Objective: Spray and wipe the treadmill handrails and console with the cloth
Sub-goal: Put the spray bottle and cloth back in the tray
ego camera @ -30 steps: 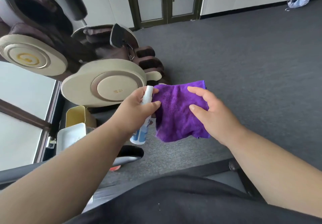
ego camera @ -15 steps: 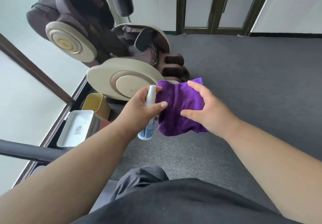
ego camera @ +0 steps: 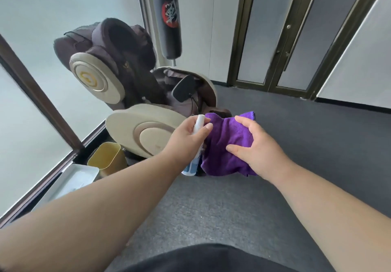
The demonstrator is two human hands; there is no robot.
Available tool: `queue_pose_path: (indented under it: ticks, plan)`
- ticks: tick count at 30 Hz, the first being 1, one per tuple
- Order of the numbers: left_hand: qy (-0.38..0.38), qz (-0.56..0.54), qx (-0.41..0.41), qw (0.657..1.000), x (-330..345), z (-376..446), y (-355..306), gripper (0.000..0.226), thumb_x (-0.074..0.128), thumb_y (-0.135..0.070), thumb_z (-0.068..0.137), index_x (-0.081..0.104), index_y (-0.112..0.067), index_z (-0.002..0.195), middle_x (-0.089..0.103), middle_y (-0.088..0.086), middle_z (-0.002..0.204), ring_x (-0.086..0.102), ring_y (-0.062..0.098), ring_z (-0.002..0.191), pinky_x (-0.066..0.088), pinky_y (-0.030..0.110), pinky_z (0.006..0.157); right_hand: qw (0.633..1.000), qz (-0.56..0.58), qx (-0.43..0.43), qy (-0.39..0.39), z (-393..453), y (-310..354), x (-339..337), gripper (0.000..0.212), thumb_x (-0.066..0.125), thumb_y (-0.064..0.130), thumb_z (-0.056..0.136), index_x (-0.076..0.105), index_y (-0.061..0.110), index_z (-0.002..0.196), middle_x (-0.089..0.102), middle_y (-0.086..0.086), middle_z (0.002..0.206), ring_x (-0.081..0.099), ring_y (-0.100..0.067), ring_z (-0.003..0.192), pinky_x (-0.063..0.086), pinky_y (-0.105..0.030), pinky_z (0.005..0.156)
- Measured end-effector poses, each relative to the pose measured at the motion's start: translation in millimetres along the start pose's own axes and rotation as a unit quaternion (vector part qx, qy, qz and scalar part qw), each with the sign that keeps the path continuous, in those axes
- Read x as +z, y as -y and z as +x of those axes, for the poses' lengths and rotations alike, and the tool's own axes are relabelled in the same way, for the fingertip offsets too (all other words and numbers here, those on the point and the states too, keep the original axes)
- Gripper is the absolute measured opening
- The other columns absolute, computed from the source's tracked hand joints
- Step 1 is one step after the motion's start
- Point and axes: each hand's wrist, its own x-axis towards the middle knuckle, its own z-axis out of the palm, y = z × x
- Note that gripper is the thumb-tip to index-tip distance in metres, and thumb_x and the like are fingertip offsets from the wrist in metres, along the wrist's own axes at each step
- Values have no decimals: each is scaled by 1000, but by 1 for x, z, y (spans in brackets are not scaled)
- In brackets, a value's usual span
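My left hand (ego camera: pixel 186 137) is wrapped around a small white spray bottle (ego camera: pixel 193 163) with a blue label, held upright with its nozzle end at my fingertips, right against a folded purple cloth (ego camera: pixel 224 142). My right hand (ego camera: pixel 257 148) holds the cloth from the right side, thumb underneath and fingers spread over its top. Both hands are out in front of me above the grey carpet. No treadmill handrail or console is in view.
A brown and beige massage chair (ego camera: pixel 131 94) stands just behind my hands at the left. A yellow bin (ego camera: pixel 105 157) and a white box (ego camera: pixel 74 178) sit by the window wall. A black punching bag (ego camera: pixel 167 15) and glass doors (ego camera: pixel 281 38) stand further back.
My view has tilted up and turned left, so the dark treadmill rail at the bottom left has left the frame. Both hands keep the same hold on bottle and cloth.
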Motion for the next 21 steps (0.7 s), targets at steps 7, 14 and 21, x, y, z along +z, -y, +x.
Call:
queue_pose_path:
  ticks: [7,14,21]
  plan:
    - [-28,21,-15,999,-2,105,117,17,66,-43,82,64,-52,96,69,-18,77,65,3,68,60,34,73,999,-28,-40,5,118,-97,99,56,80,44,76,46,75,107,41,28,112,43,24,99,34,1,74]
    - [-136,17,-80,987,-72,115,153,16,68,-41,86,64,-52,98,71,-20,88,67,2,80,56,25,75,980,-19,-90,177,188,-68,170,38,77,32,84,65,53,114,49,17,120,52,3,111,39,-21,103]
    - [-252,13,-103,962,-118,142,166,16,69,-29,91,67,-44,96,71,-23,89,65,-7,81,44,5,64,947,-6,-158,278,260,-45,233,49,81,36,80,62,52,122,42,30,114,48,10,107,32,-3,94]
